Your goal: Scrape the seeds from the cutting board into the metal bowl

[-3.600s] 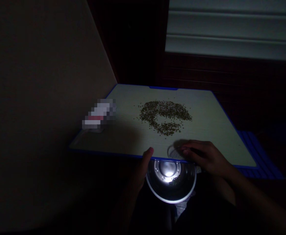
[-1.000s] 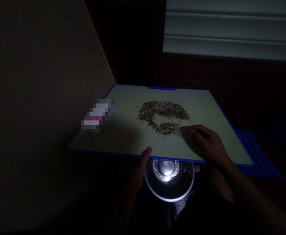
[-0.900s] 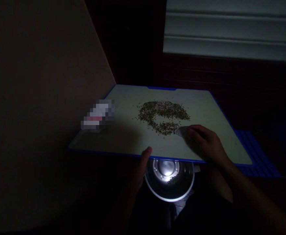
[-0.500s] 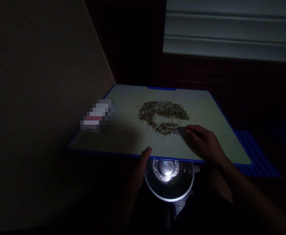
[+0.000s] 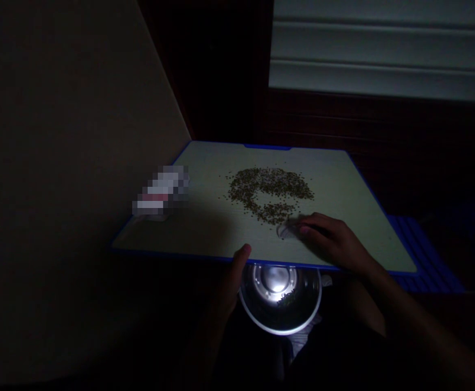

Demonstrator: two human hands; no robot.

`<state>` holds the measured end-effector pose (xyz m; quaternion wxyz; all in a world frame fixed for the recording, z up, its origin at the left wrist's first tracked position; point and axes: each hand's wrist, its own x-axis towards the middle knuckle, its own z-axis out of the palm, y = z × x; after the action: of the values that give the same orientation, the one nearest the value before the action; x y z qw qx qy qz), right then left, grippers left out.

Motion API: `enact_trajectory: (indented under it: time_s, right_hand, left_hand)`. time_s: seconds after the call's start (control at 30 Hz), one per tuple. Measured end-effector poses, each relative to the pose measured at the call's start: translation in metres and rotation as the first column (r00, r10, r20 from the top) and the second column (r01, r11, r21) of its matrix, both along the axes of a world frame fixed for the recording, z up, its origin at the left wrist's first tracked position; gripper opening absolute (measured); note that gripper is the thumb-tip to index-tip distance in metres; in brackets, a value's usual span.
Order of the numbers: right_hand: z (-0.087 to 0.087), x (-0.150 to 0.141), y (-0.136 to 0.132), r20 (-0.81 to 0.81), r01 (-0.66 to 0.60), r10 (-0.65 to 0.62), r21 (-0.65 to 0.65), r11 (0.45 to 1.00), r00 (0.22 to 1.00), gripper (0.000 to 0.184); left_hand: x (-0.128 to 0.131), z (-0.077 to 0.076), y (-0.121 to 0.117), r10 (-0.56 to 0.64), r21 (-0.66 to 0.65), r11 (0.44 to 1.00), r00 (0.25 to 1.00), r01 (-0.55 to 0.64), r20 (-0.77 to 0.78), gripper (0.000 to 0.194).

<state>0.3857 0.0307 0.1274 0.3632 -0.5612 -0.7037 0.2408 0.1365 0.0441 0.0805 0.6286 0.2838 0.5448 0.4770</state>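
A pale board with a blue rim [image 5: 204, 228] lies before me in dim light, and a ring-shaped heap of small greenish-brown grains [image 5: 270, 193] is spread on it. My right hand [image 5: 330, 241] rests on the board just below the heap, its fingers closed on a small clear plastic piece [image 5: 285, 231] pressed flat against the surface. My left hand [image 5: 231, 285] grips the rim of a shiny metal bowl [image 5: 280, 298] held under the board's near edge, thumb up against that edge. A few grains lie inside the bowl.
A small blurred white and red packet [image 5: 159, 193] lies on the board's left side. A beige wall [image 5: 58, 163] rises on the left. A blue ribbed surface [image 5: 420, 250] shows beyond the board's right edge. White slats [image 5: 384, 49] hang at the back.
My right hand went from the board's near edge up to the grain heap, then drew the clear piece back towards me and left. The left hand and bowl stayed put.
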Motion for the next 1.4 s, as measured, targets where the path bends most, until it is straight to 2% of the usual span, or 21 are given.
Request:
enact_trajectory:
  time_s: [0.1, 0.2, 0.3, 0.43, 0.6, 0.8, 0.93, 0.97, 1.1, 1.27, 1.33, 1.4]
  right_hand:
    - [0.004, -0.001, -0.002, -0.020, -0.091, 0.090, -0.009, 0.996, 0.996, 0.023]
    - [0.007, -0.002, -0.004, -0.040, -0.171, 0.170, -0.023, 0.985, 0.985, 0.022]
    - [0.009, -0.002, -0.006, -0.038, -0.211, 0.209, -0.039, 0.977, 0.977, 0.021]
    - [0.009, -0.001, -0.006, -0.031, -0.241, 0.239, -0.052, 0.969, 0.970, 0.021]
    - [0.009, -0.003, -0.007, -0.022, -0.172, 0.171, -0.037, 0.984, 0.985, 0.022]
    - [0.009, -0.003, -0.008, 0.006, -0.216, 0.216, 0.000, 0.976, 0.976, 0.019]
    - [0.005, -0.003, -0.004, 0.016, -0.098, 0.098, 0.035, 0.995, 0.995, 0.022]
    - [0.004, -0.004, -0.003, 0.029, -0.084, 0.083, 0.035, 0.996, 0.996, 0.023]
    - [0.001, -0.004, 0.000, 0.064, -0.131, 0.131, 0.002, 0.991, 0.989, 0.029]
    - [0.002, -0.003, -0.001, 0.087, -0.194, 0.192, 0.008, 0.981, 0.977, 0.029]
    - [0.001, -0.004, 0.001, 0.040, -0.145, 0.144, 0.001, 0.989, 0.989, 0.027]
    - [-0.001, -0.008, 0.006, -0.015, -0.044, 0.044, -0.010, 0.999, 0.999, 0.026]
  left_hand:
    - [-0.002, -0.007, 0.002, -0.002, 0.003, 1.000, 1.000, 0.002, 0.000, 0.043]
    - [-0.002, -0.009, 0.002, -0.053, -0.010, 0.999, 0.999, 0.053, 0.015, 0.036]
    - [-0.003, -0.009, 0.003, -0.098, -0.013, 0.995, 0.995, 0.098, 0.032, 0.029]
    - [-0.004, -0.009, 0.003, -0.103, -0.009, 0.995, 0.994, 0.103, 0.035, 0.030]
    - [-0.003, -0.005, 0.003, -0.073, 0.029, 0.997, 0.997, 0.072, 0.030, 0.035]
    - [0.001, 0.001, -0.001, -0.030, 0.003, 1.000, 0.999, 0.030, 0.029, 0.040]
    - [-0.001, -0.009, 0.002, -0.095, -0.008, 0.995, 0.994, 0.096, 0.050, 0.042]
    - [-0.002, -0.012, 0.003, -0.069, 0.007, 0.998, 0.997, 0.069, 0.042, 0.045]
    - [-0.004, -0.018, 0.006, -0.022, 0.053, 0.998, 0.999, 0.020, 0.033, 0.048]
    - [-0.004, -0.018, 0.006, -0.104, 0.042, 0.994, 0.990, 0.100, 0.094, 0.036]
    - [-0.005, -0.022, 0.007, -0.133, 0.037, 0.991, 0.988, 0.130, 0.085, 0.036]
    - [-0.007, -0.026, 0.007, -0.147, 0.027, 0.989, 0.987, 0.145, 0.066, 0.037]
